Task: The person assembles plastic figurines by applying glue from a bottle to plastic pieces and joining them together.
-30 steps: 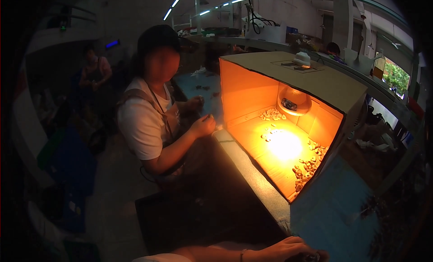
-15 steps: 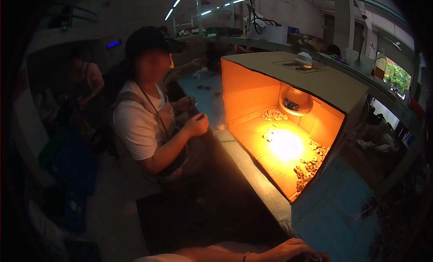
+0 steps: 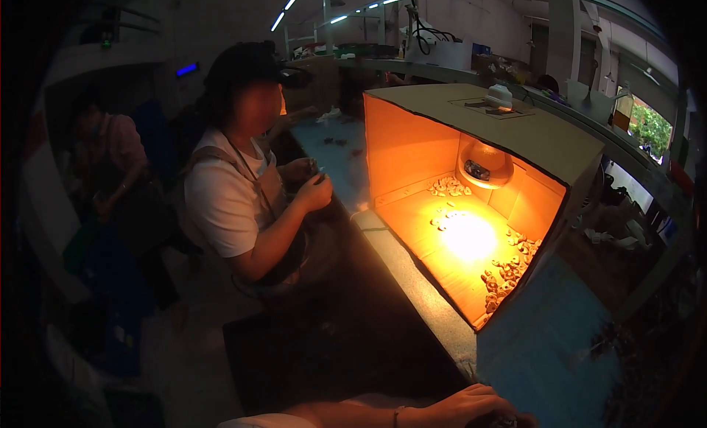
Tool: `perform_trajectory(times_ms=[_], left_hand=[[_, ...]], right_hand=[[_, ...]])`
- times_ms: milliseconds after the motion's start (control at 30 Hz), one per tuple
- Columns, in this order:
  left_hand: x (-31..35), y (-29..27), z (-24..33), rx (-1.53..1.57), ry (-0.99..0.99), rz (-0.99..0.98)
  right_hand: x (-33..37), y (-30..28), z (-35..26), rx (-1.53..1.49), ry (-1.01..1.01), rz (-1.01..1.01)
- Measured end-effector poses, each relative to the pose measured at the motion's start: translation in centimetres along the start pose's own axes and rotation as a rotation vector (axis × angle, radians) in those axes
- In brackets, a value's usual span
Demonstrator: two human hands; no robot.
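Note:
At the lower edge my left hand (image 3: 471, 407) reaches in from the left, a thin band at its wrist. Its fingers curl over a small dark object (image 3: 504, 422), cut off by the frame, whose kind I cannot make out. Just right of it, a dim sliver of what looks like my right hand (image 3: 526, 420) shows, its fingers too dark to read. Beyond my hands stands a cardboard box (image 3: 530, 118) lying open toward me. Inside, a lit heat lamp (image 3: 486, 163) glows orange over several small curled pieces (image 3: 504, 277) on its floor.
A person (image 3: 228, 185) in a white shirt and apron stands at the left, handling something small. Farther back is another person (image 3: 121, 163) in pink. The box rests on a blue-topped table (image 3: 545, 339) with a pale edge (image 3: 420, 281). Blue crates (image 3: 118, 281) stand far left.
The co-worker's hands have drawn closer together, and the person in pink has shifted toward view and leans forward. My left hand has barely moved and stays curled.

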State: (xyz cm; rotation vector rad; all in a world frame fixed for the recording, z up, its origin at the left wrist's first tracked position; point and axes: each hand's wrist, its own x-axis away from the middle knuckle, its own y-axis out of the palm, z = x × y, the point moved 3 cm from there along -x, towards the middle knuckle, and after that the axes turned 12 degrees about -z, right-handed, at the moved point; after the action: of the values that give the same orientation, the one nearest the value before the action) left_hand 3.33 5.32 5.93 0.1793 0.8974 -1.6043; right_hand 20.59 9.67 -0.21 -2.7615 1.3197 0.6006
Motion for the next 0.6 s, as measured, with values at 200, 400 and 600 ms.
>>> perform_trajectory(times_ms=[200, 400, 600], left_hand=[[0.5, 0.2, 0.4, 0.029, -0.025, 0.036], [0.0, 0.8, 1.3, 0.016, -0.027, -0.056], [1.1, -0.2, -1.1, 0.134, -0.117, -0.129]], right_hand=[[0.5, -0.3, 0.3, 0.096, 0.01, -0.024], [0.4, 1.8, -2.1, 0.022, -0.025, 0.032], [-1.4, 2.5, -2.7, 0.093, 0.085, 0.066]])
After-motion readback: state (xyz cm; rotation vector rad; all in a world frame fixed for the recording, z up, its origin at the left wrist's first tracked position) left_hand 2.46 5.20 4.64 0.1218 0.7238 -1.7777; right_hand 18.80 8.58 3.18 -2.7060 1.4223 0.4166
